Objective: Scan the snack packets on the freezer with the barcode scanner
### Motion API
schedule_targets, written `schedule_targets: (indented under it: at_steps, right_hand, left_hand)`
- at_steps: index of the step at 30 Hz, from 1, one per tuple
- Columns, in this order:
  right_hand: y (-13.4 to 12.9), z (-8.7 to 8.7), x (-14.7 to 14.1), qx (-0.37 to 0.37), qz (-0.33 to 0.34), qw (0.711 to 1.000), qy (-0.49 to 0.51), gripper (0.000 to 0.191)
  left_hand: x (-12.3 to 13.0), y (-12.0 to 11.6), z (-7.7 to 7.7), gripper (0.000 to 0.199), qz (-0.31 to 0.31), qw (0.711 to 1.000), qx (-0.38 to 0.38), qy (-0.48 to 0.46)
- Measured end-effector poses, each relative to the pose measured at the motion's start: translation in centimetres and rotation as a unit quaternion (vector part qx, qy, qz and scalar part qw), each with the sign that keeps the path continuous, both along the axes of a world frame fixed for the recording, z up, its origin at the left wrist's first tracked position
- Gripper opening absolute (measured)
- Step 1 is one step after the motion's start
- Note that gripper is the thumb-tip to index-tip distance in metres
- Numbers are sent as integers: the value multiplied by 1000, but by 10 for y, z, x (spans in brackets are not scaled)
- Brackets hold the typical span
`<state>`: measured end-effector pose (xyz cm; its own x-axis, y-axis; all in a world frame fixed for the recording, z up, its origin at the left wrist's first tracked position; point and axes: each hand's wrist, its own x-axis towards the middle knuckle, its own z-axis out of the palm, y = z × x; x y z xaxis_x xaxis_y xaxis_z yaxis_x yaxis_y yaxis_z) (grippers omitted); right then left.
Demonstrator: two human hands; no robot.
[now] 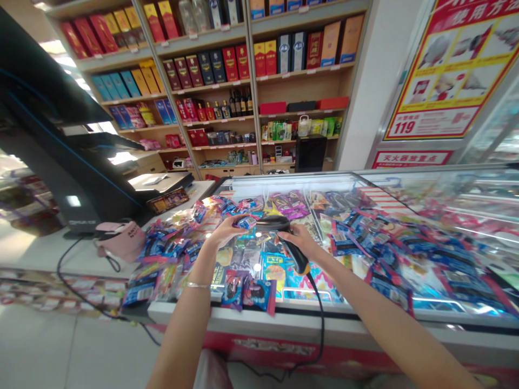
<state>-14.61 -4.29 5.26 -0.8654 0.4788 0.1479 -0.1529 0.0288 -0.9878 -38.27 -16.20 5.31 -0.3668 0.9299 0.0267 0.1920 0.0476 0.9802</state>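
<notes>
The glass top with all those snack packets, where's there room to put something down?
Bare glass shows between the two front packets and the black cable. The white counter looks bare between the stacked tubs and its front edge. It's crowded at the left pile and right pile.

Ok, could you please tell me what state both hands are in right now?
Left hand: closed, holding a small packet.
Right hand: closed around the handle of a scanner.

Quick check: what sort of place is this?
Probably a shop: shelves of boxed goods, a glass-topped case strewn with small packets, and a handheld scanner in the right hand.
</notes>
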Motion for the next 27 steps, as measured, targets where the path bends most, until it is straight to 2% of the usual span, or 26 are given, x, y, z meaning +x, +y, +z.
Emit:
schedule_targets:
  at_steps: [10, 21, 27]
  right_hand:
    - [1, 0, 0, 13, 6, 1000, -4, 28]
    - [1, 2, 1, 17, 16, 1000, -18, 30]
    - [1, -1, 0, 18, 18, 1000, -15, 30]
  left_hand:
    - [-2, 0, 0, 75, -2, 1000, 2, 25]
    - [-3, 1, -4, 74, -16, 1000, 5, -7]
    - [-1, 0, 0, 74, -30, 1000, 4, -3]
